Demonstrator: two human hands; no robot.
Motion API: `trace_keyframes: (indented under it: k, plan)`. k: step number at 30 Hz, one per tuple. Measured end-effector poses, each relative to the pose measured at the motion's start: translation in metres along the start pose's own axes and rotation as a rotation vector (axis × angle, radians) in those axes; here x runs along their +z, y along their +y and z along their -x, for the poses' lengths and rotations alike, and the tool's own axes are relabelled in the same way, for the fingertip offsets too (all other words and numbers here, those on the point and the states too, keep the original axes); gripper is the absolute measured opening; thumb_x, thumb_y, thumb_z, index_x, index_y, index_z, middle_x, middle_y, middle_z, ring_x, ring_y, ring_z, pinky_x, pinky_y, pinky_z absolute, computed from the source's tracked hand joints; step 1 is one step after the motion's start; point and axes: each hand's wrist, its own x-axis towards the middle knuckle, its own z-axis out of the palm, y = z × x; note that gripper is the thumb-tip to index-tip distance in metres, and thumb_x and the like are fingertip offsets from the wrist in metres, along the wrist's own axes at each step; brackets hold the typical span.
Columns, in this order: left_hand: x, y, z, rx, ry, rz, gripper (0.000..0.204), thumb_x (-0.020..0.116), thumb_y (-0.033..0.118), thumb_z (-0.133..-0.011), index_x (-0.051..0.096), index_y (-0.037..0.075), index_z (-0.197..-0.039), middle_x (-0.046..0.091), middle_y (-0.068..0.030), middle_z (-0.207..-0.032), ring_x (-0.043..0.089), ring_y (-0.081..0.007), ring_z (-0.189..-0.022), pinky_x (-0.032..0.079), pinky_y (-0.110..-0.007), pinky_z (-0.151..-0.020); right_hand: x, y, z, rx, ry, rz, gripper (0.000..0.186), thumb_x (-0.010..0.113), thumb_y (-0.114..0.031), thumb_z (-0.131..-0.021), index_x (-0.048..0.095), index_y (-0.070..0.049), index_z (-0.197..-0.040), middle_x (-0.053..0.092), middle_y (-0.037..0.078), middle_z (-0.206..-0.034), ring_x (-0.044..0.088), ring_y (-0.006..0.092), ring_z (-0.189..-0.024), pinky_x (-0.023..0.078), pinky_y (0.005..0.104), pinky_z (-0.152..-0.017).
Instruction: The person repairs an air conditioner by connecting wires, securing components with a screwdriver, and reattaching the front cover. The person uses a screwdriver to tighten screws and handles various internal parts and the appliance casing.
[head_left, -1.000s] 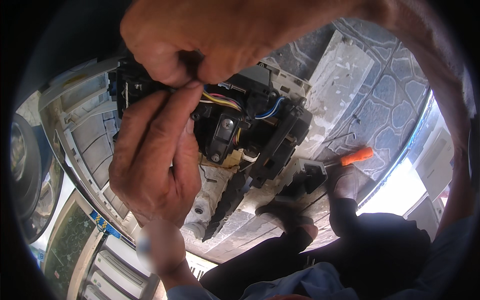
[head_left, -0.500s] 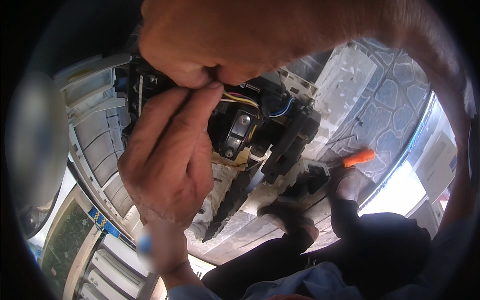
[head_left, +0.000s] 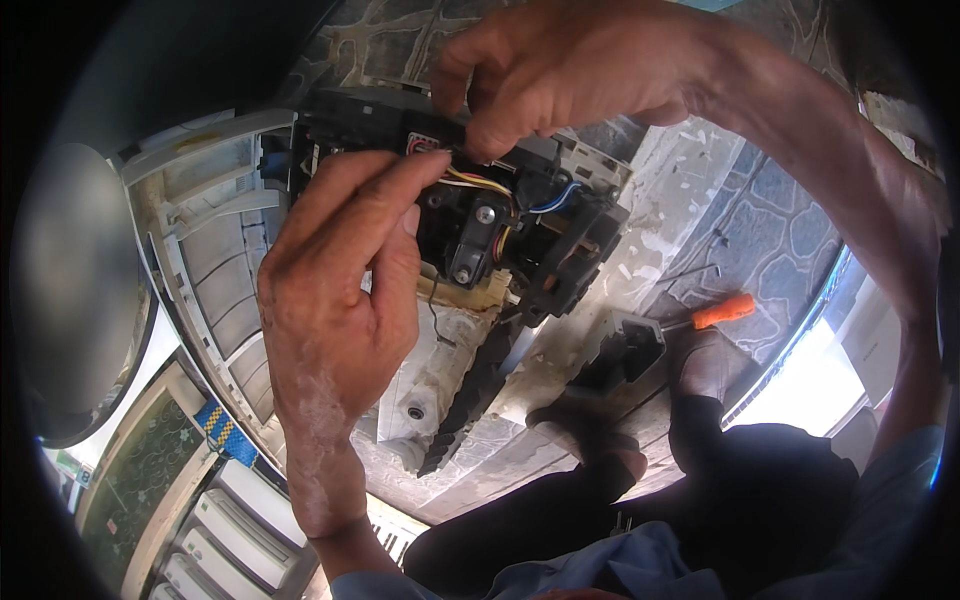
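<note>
A black plastic housing with exposed parts lies ahead of me. Yellow, red and white wires run across it to a small black bracket fastened with screws. Blue wires loop at its right. My left hand reaches up from below, its forefinger stretched out to the wire ends and its thumb apart. My right hand arches over the far edge, thumb and finger bent and apart, the thumb near the wires. I see nothing held in either hand.
A white slatted plastic casing stands on the left. On the stone-patterned floor lie an orange-handled screwdriver, a thin metal rod and an open box-like part near my feet. Several white units stand at the lower left.
My right hand has lifted away from my left fingertips, up and to the right, and its fingers have parted. More of the housing and the wire ends now shows.
</note>
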Motion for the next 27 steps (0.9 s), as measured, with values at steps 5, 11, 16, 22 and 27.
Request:
trace_keyframes:
  k: [5,11,16,22,27]
  plan:
    - [0.003,0.009,-0.004,-0.098,0.036,0.123,0.029,0.064,-0.002,-0.099,0.075,0.004,-0.124,0.072,-0.0099,-0.111,0.07,-0.0196,-0.094,0.054,-0.031,-0.079,-0.016,0.007,-0.005,0.055,-0.108,-0.071,0.021,0.073,-0.024,-0.088,0.071,-0.005,-0.097,0.055,-0.004,-0.072,0.049,0.0118,-0.062,0.039,0.0286,-0.054]
    - [0.001,0.009,-0.005,-0.138,-0.036,0.155,0.029,0.059,-0.003,-0.101,0.072,-0.002,-0.127,0.07,-0.0088,-0.116,0.066,-0.0123,-0.101,0.05,-0.024,-0.082,-0.023,-0.024,-0.006,0.229,-0.249,-0.091,0.022,0.072,-0.026,-0.089,0.072,-0.005,-0.083,0.052,-0.003,-0.061,0.047,0.013,-0.053,0.037,0.0306,-0.051]
    - [-0.005,0.011,-0.006,-0.075,-0.048,0.096,0.029,0.056,-0.002,-0.101,0.071,-0.003,-0.126,0.07,-0.012,-0.115,0.067,-0.0194,-0.105,0.051,-0.03,-0.091,-0.002,-0.013,0.017,-0.053,-0.026,0.161,0.032,0.072,-0.03,-0.091,0.07,0.001,-0.087,0.064,0.003,-0.073,0.058,0.0141,-0.068,0.047,0.0329,-0.06]
    - [-0.003,0.003,-0.008,-0.081,-0.075,0.117,0.027,0.056,0.0,-0.102,0.071,-0.004,-0.124,0.07,-0.0133,-0.111,0.068,-0.0212,-0.105,0.051,-0.032,-0.093,0.003,-0.002,0.013,-0.167,0.079,0.348,0.045,0.073,-0.034,-0.094,0.063,0.005,-0.113,0.064,0.005,-0.088,0.059,0.0137,-0.083,0.049,0.0323,-0.07]
    - [0.001,0.008,-0.018,-0.217,0.034,0.228,0.021,0.061,-0.001,-0.102,0.073,0.0,-0.119,0.073,-0.0067,-0.102,0.067,-0.0121,-0.091,0.052,-0.025,-0.082,-0.018,0.03,0.014,-0.273,-0.01,-0.055,0.046,0.074,-0.034,-0.1,0.056,-0.002,-0.129,0.061,0.003,-0.103,0.056,0.0114,-0.093,0.047,0.0286,-0.081]
